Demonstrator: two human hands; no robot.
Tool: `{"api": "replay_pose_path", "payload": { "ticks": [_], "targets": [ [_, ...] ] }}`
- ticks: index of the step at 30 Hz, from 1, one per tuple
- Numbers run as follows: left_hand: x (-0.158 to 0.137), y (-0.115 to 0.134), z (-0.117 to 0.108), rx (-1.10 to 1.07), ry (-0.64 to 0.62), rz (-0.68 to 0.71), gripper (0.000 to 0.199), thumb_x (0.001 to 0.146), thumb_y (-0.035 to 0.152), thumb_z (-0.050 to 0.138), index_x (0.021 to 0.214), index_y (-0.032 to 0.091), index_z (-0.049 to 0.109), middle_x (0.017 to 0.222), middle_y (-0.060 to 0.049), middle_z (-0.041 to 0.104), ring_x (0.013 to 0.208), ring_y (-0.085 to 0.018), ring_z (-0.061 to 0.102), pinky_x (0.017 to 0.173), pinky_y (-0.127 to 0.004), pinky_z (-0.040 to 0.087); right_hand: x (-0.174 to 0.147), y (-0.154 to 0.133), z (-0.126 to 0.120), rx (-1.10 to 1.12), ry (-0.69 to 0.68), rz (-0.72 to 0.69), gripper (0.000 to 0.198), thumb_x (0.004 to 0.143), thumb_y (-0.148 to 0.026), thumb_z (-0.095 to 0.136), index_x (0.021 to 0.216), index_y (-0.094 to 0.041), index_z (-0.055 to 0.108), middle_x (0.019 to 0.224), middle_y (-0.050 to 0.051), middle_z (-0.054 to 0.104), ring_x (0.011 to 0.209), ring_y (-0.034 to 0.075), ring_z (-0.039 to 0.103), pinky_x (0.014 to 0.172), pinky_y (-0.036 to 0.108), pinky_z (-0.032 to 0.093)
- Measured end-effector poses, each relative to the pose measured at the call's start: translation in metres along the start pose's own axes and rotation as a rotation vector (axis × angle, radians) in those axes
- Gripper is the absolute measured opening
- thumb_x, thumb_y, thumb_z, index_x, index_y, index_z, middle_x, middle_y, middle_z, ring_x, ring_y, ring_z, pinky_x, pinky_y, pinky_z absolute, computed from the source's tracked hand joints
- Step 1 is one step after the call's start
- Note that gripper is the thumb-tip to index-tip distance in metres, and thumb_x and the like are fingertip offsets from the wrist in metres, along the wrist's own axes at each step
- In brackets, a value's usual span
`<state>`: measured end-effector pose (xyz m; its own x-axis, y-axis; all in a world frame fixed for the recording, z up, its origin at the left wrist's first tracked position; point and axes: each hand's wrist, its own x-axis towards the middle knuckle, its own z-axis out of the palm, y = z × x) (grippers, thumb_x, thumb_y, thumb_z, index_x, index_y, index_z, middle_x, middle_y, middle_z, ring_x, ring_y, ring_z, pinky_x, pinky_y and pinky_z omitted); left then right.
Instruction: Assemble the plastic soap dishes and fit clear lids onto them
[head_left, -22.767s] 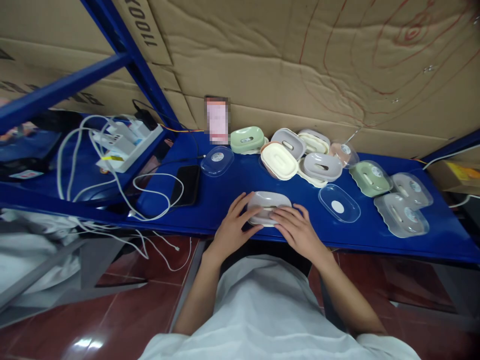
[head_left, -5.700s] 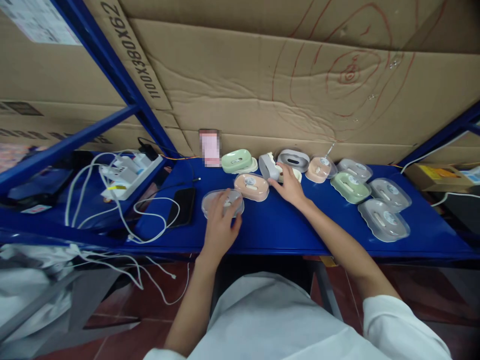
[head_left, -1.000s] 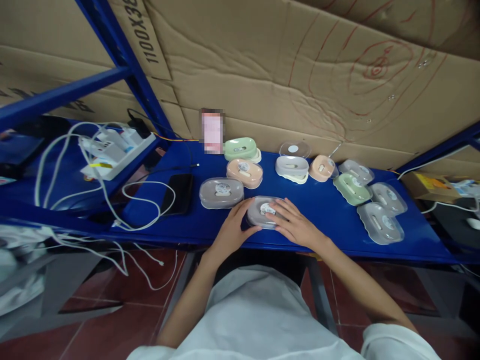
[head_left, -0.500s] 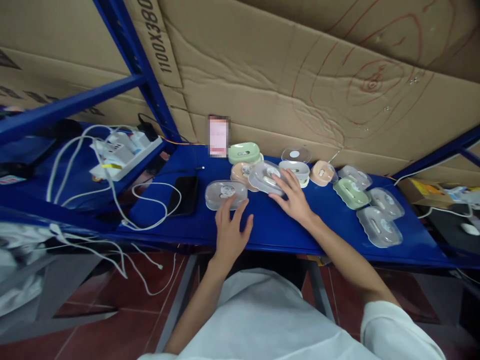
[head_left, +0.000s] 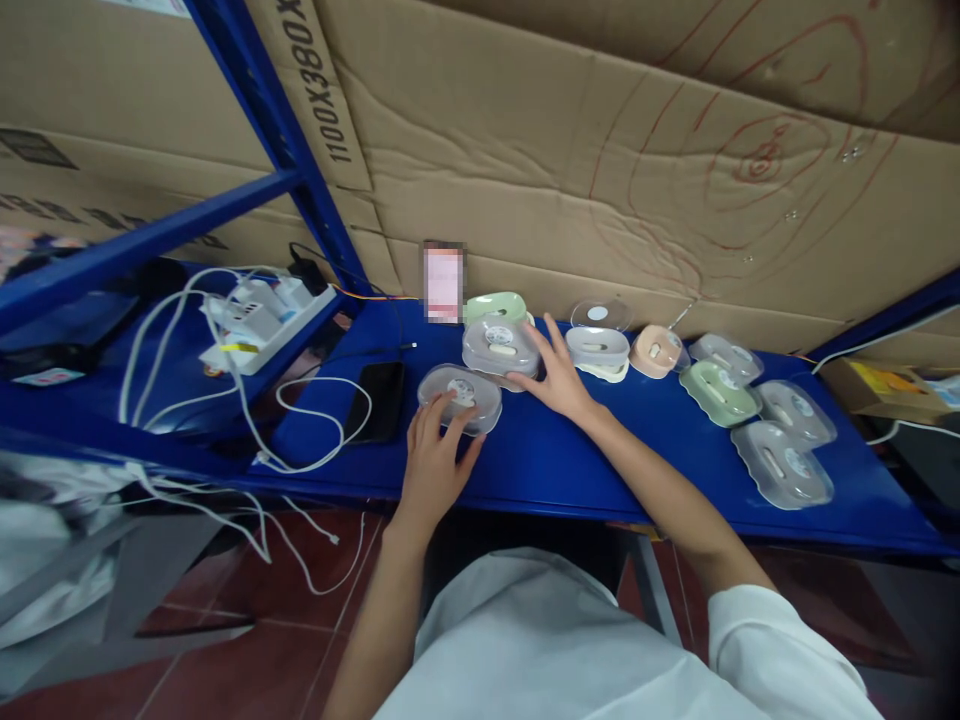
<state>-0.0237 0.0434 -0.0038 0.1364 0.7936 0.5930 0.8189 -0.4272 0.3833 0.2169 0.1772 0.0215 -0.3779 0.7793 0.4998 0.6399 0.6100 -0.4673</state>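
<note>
A grey soap box with a clear lid point(head_left: 480, 385) lies at the table's front left. My left hand point(head_left: 439, 455) rests its spread fingertips on this lid and front edge. Just behind, another grey soap box point(head_left: 491, 352) sits on top of a peach one that is mostly hidden. My right hand point(head_left: 562, 380) holds its right end, thumb at the front edge and forefinger at the back. Behind them stands a green soap box point(head_left: 495, 305). To the right of my hand are an open grey soap dish point(head_left: 596, 345) and a peach soap box point(head_left: 655, 350).
Several lidded soap boxes, one a green soap box point(head_left: 720, 392), stand at the right of the blue table point(head_left: 600, 470). A clear lid point(head_left: 600, 314) lies at the back. On the left are a black phone point(head_left: 379, 400), white cables and a power strip point(head_left: 270, 330). A lit phone point(head_left: 444, 283) leans against cardboard.
My right hand has shifted the grey soap box left, over the peach one, and now sits at its right end. My left hand stays at the front box, slightly more to the left.
</note>
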Motion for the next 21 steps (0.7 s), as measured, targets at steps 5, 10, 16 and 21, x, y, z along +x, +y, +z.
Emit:
{"api": "replay_pose_path", "payload": {
  "ticks": [5,10,16,21],
  "targets": [
    [0.000,0.001,-0.002,0.007,-0.004,0.019,0.035,0.104,0.030,0.063,0.138,0.024,0.063,0.155,-0.020,0.053,0.149,-0.038,0.050,0.121,-0.060,0.042,0.001,0.005,0.004,0.218,-0.044,-0.006,0.092,0.096,-0.062,0.069,0.170,-0.028,0.025,0.170,0.016,0.039,0.158,0.033,0.039,0.128,0.057,0.038],
    [-0.001,0.001,-0.002,0.002,0.002,-0.006,0.033,0.103,0.031,0.062,0.136,0.025,0.065,0.154,-0.018,0.055,0.148,-0.039,0.050,0.119,-0.061,0.042,0.019,-0.002,0.015,0.279,-0.126,-0.075,0.090,0.098,-0.062,0.067,0.170,-0.027,0.026,0.172,0.015,0.038,0.159,0.031,0.038,0.127,0.052,0.040],
    [-0.002,0.004,-0.001,0.033,0.016,-0.004,0.034,0.103,0.030,0.063,0.137,0.028,0.064,0.154,-0.017,0.055,0.147,-0.037,0.051,0.118,-0.059,0.044,0.032,-0.005,0.023,0.209,-0.153,-0.122,0.093,0.100,-0.062,0.063,0.173,-0.028,0.018,0.175,0.015,0.033,0.162,0.030,0.033,0.132,0.053,0.030],
    [-0.002,0.004,0.000,0.030,0.005,-0.006,0.034,0.103,0.028,0.062,0.137,0.026,0.065,0.154,-0.019,0.055,0.146,-0.038,0.052,0.118,-0.060,0.042,0.037,0.011,0.019,0.087,-0.027,-0.018,0.062,0.113,-0.048,0.029,0.172,-0.027,0.025,0.170,0.011,0.043,0.159,0.027,0.039,0.131,0.054,0.032]
  ]
}}
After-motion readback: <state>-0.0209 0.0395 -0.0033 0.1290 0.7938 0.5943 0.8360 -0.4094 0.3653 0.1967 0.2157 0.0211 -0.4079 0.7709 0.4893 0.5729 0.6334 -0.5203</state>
